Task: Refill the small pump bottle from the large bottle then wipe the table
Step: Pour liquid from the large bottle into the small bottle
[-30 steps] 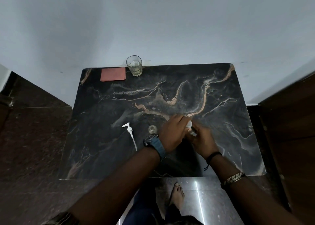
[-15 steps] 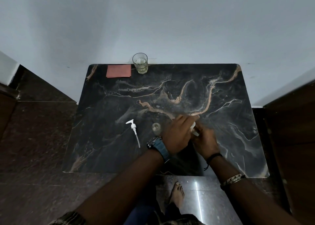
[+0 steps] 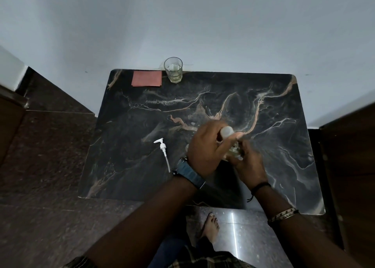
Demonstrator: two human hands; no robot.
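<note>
left hand [image 3: 207,152] clenched on cap [image 3: 226,132] to unscrew | right hand [image 3: 248,166] grasps bottle [image 3: 234,151], steadying | pump [image 3: 163,153] lies on desk [image 3: 284,146]

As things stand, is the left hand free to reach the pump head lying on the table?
Probably not yet. The left hand is closed on the bottle's cap alongside the right hand. The pump head lies just left of it on bare table, nothing between.

Pale wall [image 3: 203,24], dark speckled floor [image 3: 50,217]
</note>
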